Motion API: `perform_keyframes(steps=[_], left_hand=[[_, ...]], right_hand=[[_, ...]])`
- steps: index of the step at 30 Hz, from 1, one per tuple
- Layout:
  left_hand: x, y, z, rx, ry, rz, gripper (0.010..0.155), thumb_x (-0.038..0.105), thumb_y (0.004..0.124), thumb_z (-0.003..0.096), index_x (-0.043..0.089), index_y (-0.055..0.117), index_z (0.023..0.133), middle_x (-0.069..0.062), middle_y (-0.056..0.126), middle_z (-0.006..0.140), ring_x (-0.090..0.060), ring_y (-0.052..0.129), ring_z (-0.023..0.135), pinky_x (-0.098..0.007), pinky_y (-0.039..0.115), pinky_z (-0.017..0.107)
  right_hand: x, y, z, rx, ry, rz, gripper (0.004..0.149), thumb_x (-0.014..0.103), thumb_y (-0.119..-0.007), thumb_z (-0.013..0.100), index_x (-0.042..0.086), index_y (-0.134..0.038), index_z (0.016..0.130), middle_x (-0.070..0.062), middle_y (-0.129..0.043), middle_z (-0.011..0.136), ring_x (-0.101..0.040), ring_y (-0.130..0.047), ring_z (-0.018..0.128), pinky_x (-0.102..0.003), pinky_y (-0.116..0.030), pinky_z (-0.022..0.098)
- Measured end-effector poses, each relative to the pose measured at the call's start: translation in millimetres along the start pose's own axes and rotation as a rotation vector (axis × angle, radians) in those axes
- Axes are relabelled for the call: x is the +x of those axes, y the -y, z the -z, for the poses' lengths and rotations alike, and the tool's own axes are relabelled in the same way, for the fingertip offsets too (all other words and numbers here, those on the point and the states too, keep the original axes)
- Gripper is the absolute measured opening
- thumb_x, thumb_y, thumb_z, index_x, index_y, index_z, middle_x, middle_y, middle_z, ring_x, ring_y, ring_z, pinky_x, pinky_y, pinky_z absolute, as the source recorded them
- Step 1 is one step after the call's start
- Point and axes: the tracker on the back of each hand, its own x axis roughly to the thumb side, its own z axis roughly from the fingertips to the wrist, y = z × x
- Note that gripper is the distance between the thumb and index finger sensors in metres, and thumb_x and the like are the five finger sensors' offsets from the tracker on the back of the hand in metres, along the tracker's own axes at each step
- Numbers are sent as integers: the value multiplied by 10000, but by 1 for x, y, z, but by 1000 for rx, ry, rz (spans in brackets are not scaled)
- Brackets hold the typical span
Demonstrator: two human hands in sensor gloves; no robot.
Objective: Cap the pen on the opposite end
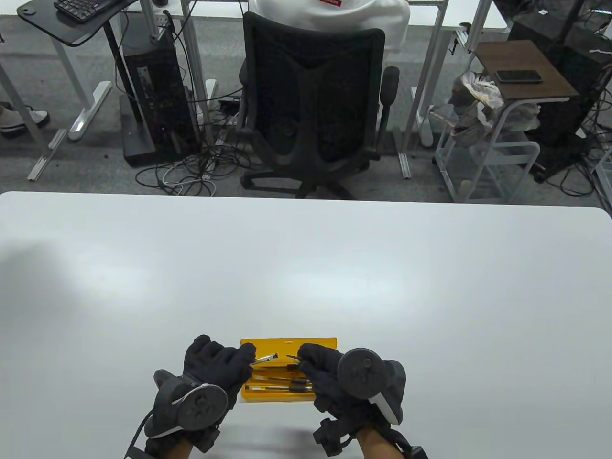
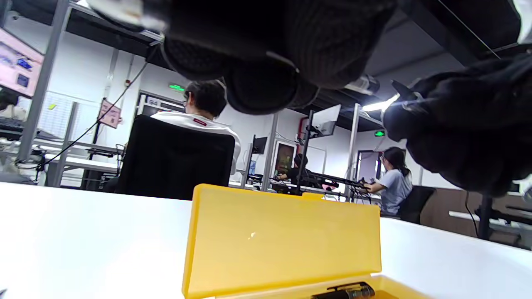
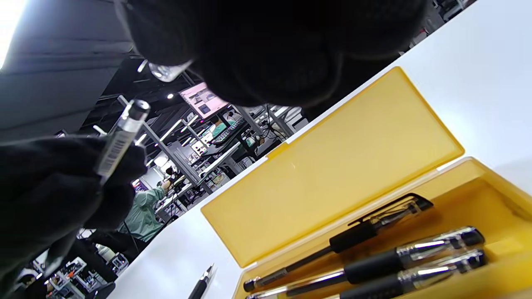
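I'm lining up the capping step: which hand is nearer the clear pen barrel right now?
Left. The left hand grips the pen barrel itself, its blunt end pointing toward the other hand. The right hand holds the cap just beyond that end, above the open yellow case.

Glossy yellow plastic case [image 3: 341, 166], clear plastic pen [image 3: 118, 139] in matt black knitted cloth gloves [image 1: 217, 361], smooth white table [image 1: 306, 267] with soft sheen, pens [image 3: 415, 253] with shiny metal-looking bands
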Motion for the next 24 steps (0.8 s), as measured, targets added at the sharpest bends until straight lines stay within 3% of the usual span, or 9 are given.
perform_keyframes(steps=[17,21,24], left_hand=[[16,3,1,-31,79,44,473,281,823,508,126,836,955,-144,940,813,-349,811,725,-710,452,716],[19,2,1,-36,98,66,474,282,826,500,117,847,944,-143,958,797,-346,831,709,-712,463,711],[21,1,1,-28,101,44,469,273,830,493,101,860,928,-156,974,771,-351,843,688,-712,467,710]], right_hand=[[10,-9,-3,60,69,-91,442,342,-788,397,225,-865,816,-36,-995,630,-174,-988,432,-357,-851,333],[13,-9,-3,78,89,-143,445,374,-785,409,200,-875,809,-19,-1012,481,-149,-980,302,-348,-850,266],[18,-9,-4,83,105,-166,447,364,-763,422,174,-874,812,-24,-1011,455,-149,-975,278,-349,-848,253]])
